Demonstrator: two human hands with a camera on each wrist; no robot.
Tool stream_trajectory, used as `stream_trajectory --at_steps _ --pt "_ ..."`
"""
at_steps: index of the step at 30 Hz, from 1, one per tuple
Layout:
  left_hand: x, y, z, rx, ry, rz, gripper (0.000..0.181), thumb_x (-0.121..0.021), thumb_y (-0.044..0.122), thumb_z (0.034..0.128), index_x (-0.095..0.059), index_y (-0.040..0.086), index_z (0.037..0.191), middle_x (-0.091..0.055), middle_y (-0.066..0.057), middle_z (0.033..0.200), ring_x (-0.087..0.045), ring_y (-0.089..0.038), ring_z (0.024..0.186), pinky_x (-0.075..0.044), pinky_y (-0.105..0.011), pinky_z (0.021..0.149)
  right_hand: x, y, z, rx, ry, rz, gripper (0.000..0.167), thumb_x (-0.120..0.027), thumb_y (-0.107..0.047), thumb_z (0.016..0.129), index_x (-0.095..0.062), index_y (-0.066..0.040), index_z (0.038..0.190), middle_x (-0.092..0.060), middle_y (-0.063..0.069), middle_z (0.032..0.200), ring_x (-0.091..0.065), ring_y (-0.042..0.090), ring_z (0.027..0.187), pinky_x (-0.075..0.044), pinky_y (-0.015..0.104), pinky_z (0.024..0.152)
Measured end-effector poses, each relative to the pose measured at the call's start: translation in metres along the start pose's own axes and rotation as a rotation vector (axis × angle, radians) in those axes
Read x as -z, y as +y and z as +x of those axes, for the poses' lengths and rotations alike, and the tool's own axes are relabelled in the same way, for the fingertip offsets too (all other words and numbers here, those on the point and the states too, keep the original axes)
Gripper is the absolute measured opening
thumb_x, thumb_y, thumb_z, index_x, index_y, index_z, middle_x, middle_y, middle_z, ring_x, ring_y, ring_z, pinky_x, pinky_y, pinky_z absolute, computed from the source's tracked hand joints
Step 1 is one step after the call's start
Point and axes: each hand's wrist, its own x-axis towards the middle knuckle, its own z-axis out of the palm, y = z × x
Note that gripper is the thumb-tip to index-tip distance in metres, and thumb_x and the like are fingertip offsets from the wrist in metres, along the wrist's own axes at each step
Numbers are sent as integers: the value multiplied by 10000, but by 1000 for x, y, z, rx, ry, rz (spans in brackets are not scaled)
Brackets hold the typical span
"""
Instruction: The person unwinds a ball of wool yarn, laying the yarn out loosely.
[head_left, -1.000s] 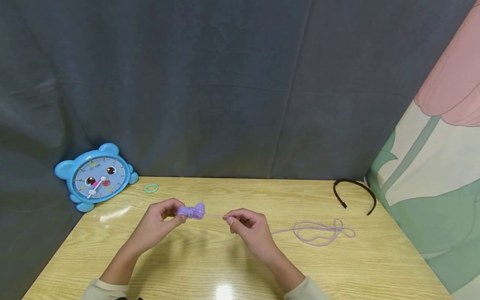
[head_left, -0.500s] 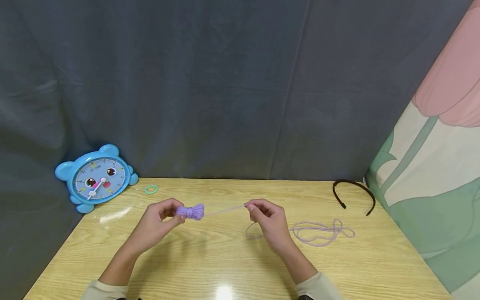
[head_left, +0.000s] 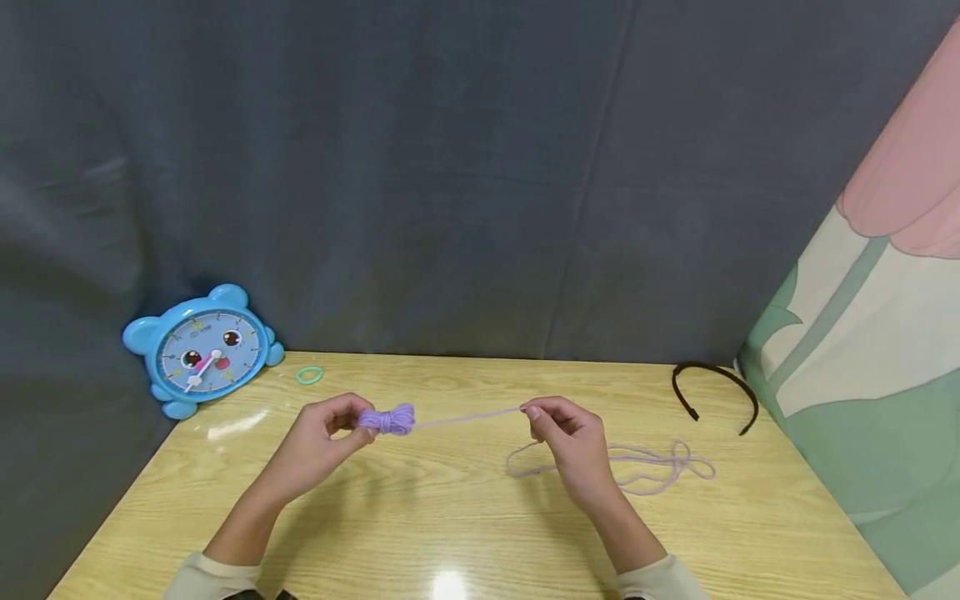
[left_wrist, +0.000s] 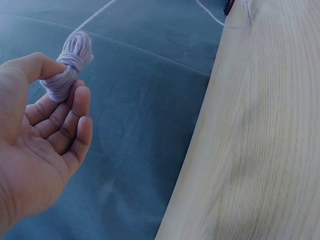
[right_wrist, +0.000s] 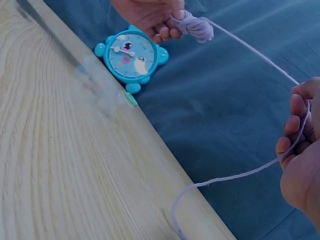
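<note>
- Nearest, two pale sleeves (head_left: 660,581) reach in from the bottom edge, at about 8 and 4 o'clock from the yarn bundle (head_left: 386,419).
- The left hand (head_left: 311,450), at 8 o'clock, pinches one end of that purple bundle between thumb and fingers, above the table (head_left: 450,521).
- The right hand (head_left: 579,454), at 3 o'clock, pinches a strand (head_left: 468,417) between thumb and forefinger; it runs straight from the bundle to the fingertips.
- Past the right hand, also towards 3 o'clock, loose yarn (head_left: 671,460) lies in loops on the table.
- Further back, a black headband (head_left: 716,367) rests near 3 o'clock.
- A green ring (head_left: 308,383) lies at 10 o'clock.
- Just beyond the ring, between 9 and 10 o'clock, is a blue clock (head_left: 210,354) with a cartoon face.
- Behind everything, a dark curtain (head_left: 450,183) fills 12 o'clock, and a flower-patterned cloth (head_left: 877,333) hangs towards 3 o'clock.
</note>
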Motion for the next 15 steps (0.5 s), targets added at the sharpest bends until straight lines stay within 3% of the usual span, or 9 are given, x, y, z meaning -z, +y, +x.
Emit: stream_trajectory --at_steps 9,15 --pt "-1 0 0 -4 -3 -6 52 -698 40 947 -692 73 986 -681 -35 904 -640 -89 858 -557 -274 812 15 -4 3 -44 81 -31 138 -670 -137 1010 -726 -12 990 -598 -58 735 -562 76 715 -524 225 721" --pt "-1 0 0 0 -8 -12 43 -696 45 951 -689 63 989 -677 -42 904 -640 -86 846 -555 -271 789 26 -6 6 -33 125 -6 166 -661 -137 1016 -715 20 1000 -595 -47 730 -558 85 705 -524 225 725"
